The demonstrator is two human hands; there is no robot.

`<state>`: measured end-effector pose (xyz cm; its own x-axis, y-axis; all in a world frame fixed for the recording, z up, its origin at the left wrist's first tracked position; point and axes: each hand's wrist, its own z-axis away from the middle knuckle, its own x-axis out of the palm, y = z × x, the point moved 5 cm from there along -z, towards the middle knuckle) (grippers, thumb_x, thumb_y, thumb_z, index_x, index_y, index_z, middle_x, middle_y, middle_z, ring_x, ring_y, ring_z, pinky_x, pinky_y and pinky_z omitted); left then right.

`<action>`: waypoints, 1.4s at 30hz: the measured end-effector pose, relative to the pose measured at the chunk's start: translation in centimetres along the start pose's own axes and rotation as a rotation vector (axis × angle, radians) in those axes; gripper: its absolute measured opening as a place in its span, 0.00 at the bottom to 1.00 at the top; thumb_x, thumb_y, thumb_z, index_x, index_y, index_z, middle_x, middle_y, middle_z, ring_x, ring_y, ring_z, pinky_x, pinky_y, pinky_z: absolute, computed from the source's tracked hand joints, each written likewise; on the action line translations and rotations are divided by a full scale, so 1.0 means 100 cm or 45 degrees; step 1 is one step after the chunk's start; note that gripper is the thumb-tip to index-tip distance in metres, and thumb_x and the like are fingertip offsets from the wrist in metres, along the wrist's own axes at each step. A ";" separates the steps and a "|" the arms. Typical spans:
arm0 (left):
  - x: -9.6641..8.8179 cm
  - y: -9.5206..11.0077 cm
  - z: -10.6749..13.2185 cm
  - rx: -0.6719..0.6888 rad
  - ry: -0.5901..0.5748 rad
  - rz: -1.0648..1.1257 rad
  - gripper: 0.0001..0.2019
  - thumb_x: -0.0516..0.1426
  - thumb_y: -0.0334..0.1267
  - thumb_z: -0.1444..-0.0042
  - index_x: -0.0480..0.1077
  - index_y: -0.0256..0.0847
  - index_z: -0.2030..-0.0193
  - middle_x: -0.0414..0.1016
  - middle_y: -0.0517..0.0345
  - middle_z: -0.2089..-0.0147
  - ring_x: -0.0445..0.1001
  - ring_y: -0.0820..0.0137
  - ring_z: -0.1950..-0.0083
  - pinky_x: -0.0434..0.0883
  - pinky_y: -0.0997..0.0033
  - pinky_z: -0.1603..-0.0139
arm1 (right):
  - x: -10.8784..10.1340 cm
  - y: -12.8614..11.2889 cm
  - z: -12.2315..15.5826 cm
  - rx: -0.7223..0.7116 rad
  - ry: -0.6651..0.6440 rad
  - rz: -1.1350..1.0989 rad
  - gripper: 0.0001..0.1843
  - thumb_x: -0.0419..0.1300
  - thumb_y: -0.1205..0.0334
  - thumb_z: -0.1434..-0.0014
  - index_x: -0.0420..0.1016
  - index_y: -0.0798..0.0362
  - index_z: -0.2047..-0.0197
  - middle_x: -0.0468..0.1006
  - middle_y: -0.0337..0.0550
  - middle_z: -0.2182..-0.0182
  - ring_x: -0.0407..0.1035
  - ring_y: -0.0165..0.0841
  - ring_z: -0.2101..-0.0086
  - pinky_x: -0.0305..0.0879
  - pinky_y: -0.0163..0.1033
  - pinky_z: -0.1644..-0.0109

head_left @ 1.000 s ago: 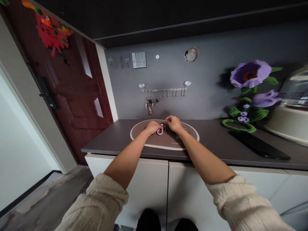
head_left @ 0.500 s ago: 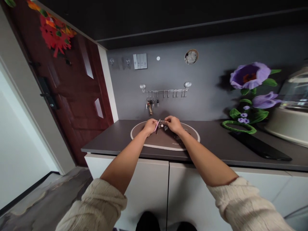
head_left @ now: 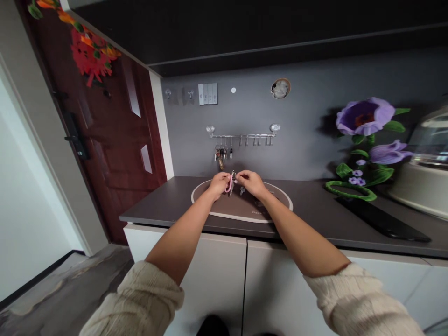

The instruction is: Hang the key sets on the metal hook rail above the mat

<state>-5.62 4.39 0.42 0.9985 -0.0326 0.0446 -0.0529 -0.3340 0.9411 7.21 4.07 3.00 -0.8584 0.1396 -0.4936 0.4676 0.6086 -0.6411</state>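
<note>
Above an oval brown mat (head_left: 224, 211) with a pale rim, my two hands are close together. My left hand (head_left: 220, 184) is closed in a pinch on a keyring with a pink strap (head_left: 229, 183), and keys dangle below it. My right hand (head_left: 250, 182) pinches at the same keyring's metal part from the other side; its exact grip is too small to make out. A loose key (head_left: 242, 190) lies on the mat beneath my right hand. Other small dark items on the mat are partly hidden by my right wrist.
On the grey wall a clear hook rail (head_left: 242, 136) carries several keys (head_left: 221, 154) at its left end. Purple flowers (head_left: 366, 119) with a green base stand on the right, near a black flat object (head_left: 383, 219) and a white appliance (head_left: 420, 186). A dark shelf (head_left: 245, 32) overhangs the counter.
My right hand has moved left, closer to my left hand and the keyring. The pink strap now hangs in a wider loop. The whole view has shifted slightly.
</note>
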 end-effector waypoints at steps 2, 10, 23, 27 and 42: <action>0.001 0.003 0.001 0.009 -0.008 0.029 0.04 0.52 0.32 0.50 0.64 0.34 0.72 0.63 0.63 0.82 0.59 0.80 0.83 0.56 0.80 0.80 | -0.001 -0.001 0.001 -0.006 0.005 -0.013 0.11 0.54 0.58 0.52 0.73 0.55 0.70 0.75 0.41 0.73 0.66 0.28 0.72 0.60 0.33 0.65; 0.002 0.008 0.004 0.068 -0.023 -0.035 0.05 0.51 0.34 0.50 0.64 0.34 0.71 0.62 0.64 0.82 0.57 0.81 0.82 0.55 0.80 0.79 | -0.004 -0.002 0.000 -0.026 0.028 -0.072 0.09 0.54 0.60 0.53 0.71 0.56 0.72 0.74 0.40 0.75 0.65 0.27 0.73 0.59 0.32 0.66; -0.008 0.016 0.007 0.095 0.215 -0.105 0.08 0.52 0.32 0.52 0.67 0.35 0.64 0.70 0.57 0.71 0.64 0.79 0.74 0.61 0.79 0.73 | -0.009 -0.005 -0.003 -0.167 0.086 -0.084 0.10 0.52 0.57 0.50 0.67 0.56 0.72 0.69 0.40 0.75 0.62 0.28 0.71 0.58 0.34 0.64; -0.009 0.005 0.007 -0.202 0.201 0.189 0.07 0.51 0.27 0.54 0.67 0.33 0.67 0.67 0.60 0.77 0.53 0.84 0.85 0.49 0.81 0.83 | -0.012 -0.007 -0.002 -0.200 0.108 -0.061 0.10 0.49 0.57 0.49 0.65 0.55 0.72 0.67 0.39 0.75 0.61 0.28 0.72 0.57 0.34 0.64; -0.011 0.040 0.019 0.459 0.494 -0.997 0.16 0.43 0.42 0.44 0.68 0.38 0.68 0.72 0.50 0.67 0.68 0.68 0.63 0.60 0.71 0.62 | -0.015 0.004 -0.005 -0.063 0.233 -0.205 0.15 0.50 0.51 0.50 0.65 0.55 0.71 0.68 0.39 0.75 0.61 0.28 0.72 0.58 0.35 0.64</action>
<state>-6.99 1.34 3.48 0.6843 0.6183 -0.3865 0.6979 -0.4017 0.5930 8.54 4.49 3.79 -0.9470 0.1740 -0.2702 0.3148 0.6715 -0.6708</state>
